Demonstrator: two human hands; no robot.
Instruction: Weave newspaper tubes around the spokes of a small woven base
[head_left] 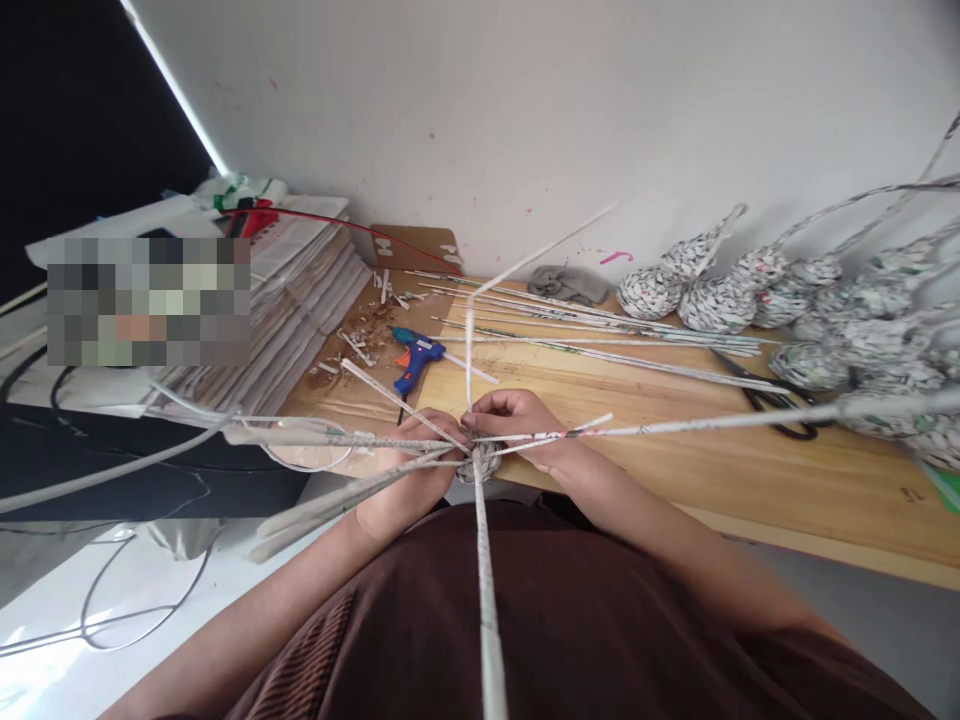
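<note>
A small woven newspaper piece (480, 467) is at the table's front edge, close to my body, with rolled paper strips fanning out of it in several directions. My left hand (421, 468) is wrapped round its left side, partly hidden behind the strips. On the other side, my right hand (521, 418) has thumb and fingers pinched together at the base of an upright paper strip (469, 350), which bends to the right higher up. One strip (481, 540) points straight toward me, and another long one (675, 424) runs right across my right wrist.
A blue hot glue gun (418, 362) lies beyond my left hand, near paper scraps. Loose rolled paper sticks (600, 325) lie along the back. Black scissors (780, 405) and several gourd-shaped woven pieces (716, 300) are at right. Stacked paper (300, 290) stands at left.
</note>
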